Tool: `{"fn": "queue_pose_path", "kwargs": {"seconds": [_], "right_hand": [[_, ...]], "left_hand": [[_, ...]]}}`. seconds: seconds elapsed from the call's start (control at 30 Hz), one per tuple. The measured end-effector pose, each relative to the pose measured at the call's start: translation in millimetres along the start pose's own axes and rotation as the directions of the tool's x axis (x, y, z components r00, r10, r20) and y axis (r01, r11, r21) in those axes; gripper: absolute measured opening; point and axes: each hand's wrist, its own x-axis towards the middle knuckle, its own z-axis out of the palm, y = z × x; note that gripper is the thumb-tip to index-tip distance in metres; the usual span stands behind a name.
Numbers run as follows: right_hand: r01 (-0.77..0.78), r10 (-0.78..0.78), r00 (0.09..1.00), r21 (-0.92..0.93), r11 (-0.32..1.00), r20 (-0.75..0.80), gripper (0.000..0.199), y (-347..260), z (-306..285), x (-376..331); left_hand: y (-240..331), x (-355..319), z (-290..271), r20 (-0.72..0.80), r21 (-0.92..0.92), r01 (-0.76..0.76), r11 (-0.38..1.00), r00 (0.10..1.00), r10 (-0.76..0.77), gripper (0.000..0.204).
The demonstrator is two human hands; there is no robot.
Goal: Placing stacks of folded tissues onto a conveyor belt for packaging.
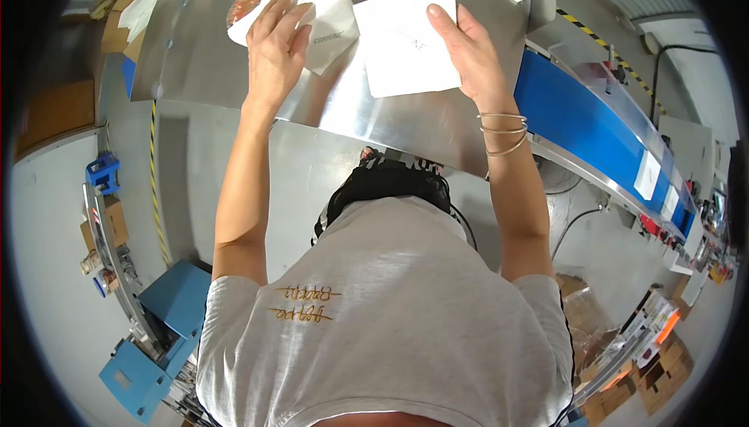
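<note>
- White folded paper sheet [331, 25] lies on the shiny steel table [406, 127], pressed under the left hand [275, 49], whose fingers are spread flat.
- Right hand [472, 49] pinches a second white paper sheet [406, 45] by its right edge, thumb on top.

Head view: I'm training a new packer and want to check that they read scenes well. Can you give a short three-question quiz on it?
1. True or false: the left hand lies flat on a pile of white paper bags.
2. What does the right hand grip? A) a white sheet B) a cardboard box C) a blue crate
3. Fill in: both papers rest on a shiny ____ table.

Key: 1 true; 2 A, the white sheet; 3 metal.
</note>
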Motion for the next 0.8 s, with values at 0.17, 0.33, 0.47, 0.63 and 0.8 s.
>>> {"fn": "queue_pose_path", "kwargs": {"seconds": [0.17,0.33,0.47,0.63,0.8], "right_hand": [[0.107,-0.110,0.994,0.102,0.989,0.024,0.047,-7.8,-6.7,-14.5],[-0.018,-0.121,0.968,-0.543,0.839,-0.219,0.036,38.6,-68.4,-28.6],[-0.364,-0.198,0.832,-0.781,0.508,-0.517,0.041,38.5,-148.6,-60.8],[-0.493,-0.612,0.626,-0.853,0.170,-0.484,0.050,35.1,-264.3,-99.8],[-0.372,-0.547,0.775,-0.928,0.011,-0.317,0.053,0.9,-179.8,-68.3]], "left_hand": [[2.4,3.8,2.0,-0.005,-0.016,-0.015,1.000,1.000,0.015,0.032],[11.0,5.1,-4.1,-0.014,-0.022,-0.002,1.000,1.000,0.002,0.031],[8.3,0.5,-6.5,-0.045,-0.063,-0.030,0.998,0.999,0.027,0.031],[10.2,0.6,1.1,-0.056,-0.091,-0.014,0.996,0.998,0.009,0.028],[14.0,-3.4,-6.1,-0.021,-0.114,0.055,0.992,0.998,-0.057,0.028]]}}
